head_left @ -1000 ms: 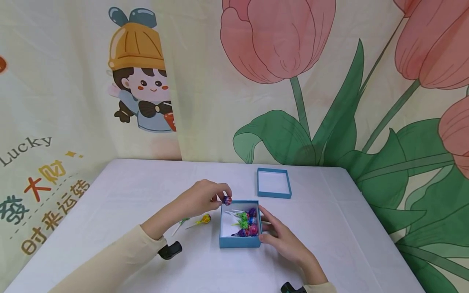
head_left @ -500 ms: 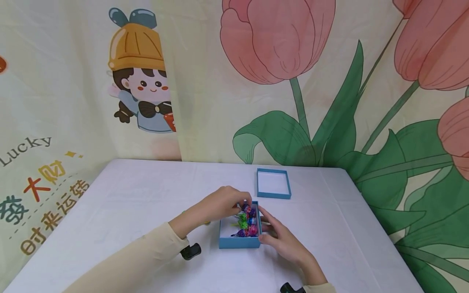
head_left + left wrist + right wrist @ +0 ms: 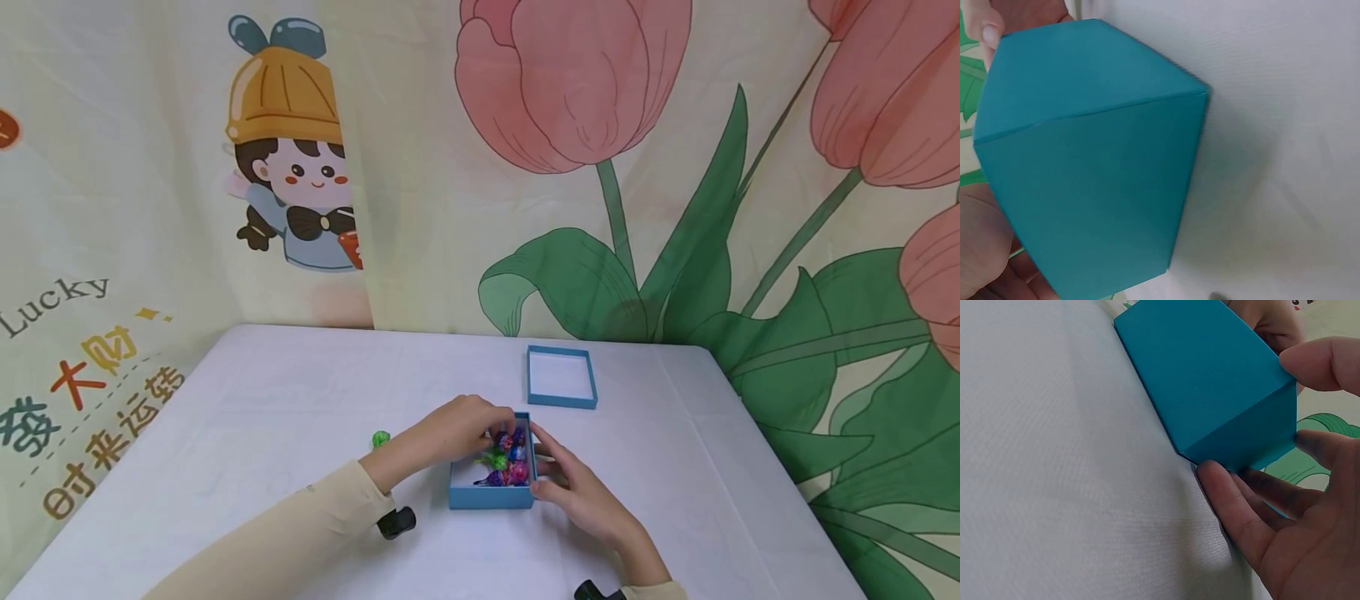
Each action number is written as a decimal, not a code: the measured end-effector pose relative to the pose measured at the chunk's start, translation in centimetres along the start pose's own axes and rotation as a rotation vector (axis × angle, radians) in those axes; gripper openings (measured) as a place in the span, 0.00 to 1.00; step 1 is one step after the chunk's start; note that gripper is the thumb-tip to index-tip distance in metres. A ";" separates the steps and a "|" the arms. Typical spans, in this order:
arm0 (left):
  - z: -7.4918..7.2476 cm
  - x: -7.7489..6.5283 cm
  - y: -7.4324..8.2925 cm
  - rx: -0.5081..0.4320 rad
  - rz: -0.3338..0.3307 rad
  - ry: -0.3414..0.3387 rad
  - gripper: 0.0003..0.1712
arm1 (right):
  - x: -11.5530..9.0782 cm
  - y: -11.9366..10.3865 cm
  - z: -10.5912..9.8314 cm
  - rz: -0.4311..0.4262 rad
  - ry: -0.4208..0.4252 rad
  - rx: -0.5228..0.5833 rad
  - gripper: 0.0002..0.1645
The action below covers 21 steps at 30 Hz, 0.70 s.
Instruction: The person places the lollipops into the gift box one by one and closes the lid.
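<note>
A blue box [image 3: 491, 498] stands on the white table with several wrapped lollipops [image 3: 517, 472] lying inside, heads toward its right wall. My left hand [image 3: 467, 429] reaches over the left wall and pinches a dark purple-and-red lollipop [image 3: 504, 440] low inside at the far end; its stick is hidden by the hand. My right hand [image 3: 576, 492] holds the box's right side, thumb [image 3: 1319, 364] at the near top corner and fingers [image 3: 1235, 503] against the wall. In the left wrist view the box's outer walls [image 3: 1091, 187] hide what the left fingers do.
A blue-rimmed lid [image 3: 562, 402] lies with its white inside up, behind and right of the box. A green lollipop [image 3: 381, 438] lies left of the box, partly covered by the left forearm. A printed curtain [image 3: 420, 208] hangs behind the table.
My left hand has carried the lollipop rightward from the box's far left corner, then lowered it inside beside the others. The left forearm now covers the yellow lollipop. My right hand has stayed put.
</note>
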<state>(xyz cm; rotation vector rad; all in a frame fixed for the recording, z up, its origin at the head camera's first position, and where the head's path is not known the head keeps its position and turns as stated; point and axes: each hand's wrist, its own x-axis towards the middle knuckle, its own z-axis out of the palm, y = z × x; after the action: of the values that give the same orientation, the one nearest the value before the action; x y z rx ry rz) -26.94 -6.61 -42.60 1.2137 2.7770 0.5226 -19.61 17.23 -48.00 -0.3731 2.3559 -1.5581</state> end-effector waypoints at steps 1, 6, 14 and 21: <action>0.1 0.0 0.0 0.002 -0.001 -0.003 0.12 | 0.0 0.0 0.0 -0.001 0.001 -0.001 0.48; 0.3 0.0 0.0 0.016 0.002 -0.019 0.13 | -0.1 0.1 0.0 -0.006 0.000 -0.001 0.47; 0.6 -0.1 0.1 0.044 0.069 -0.059 0.14 | -0.1 0.3 0.0 -0.020 -0.004 0.006 0.47; 0.7 -0.1 0.0 0.056 0.071 -0.060 0.13 | 0.0 0.3 0.0 -0.023 -0.004 0.004 0.47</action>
<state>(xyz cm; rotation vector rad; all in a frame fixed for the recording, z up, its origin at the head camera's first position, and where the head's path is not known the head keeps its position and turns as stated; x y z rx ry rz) -26.69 -6.45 -43.28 1.3211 2.7247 0.4085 -19.62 17.37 -48.23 -0.4041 2.3537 -1.5704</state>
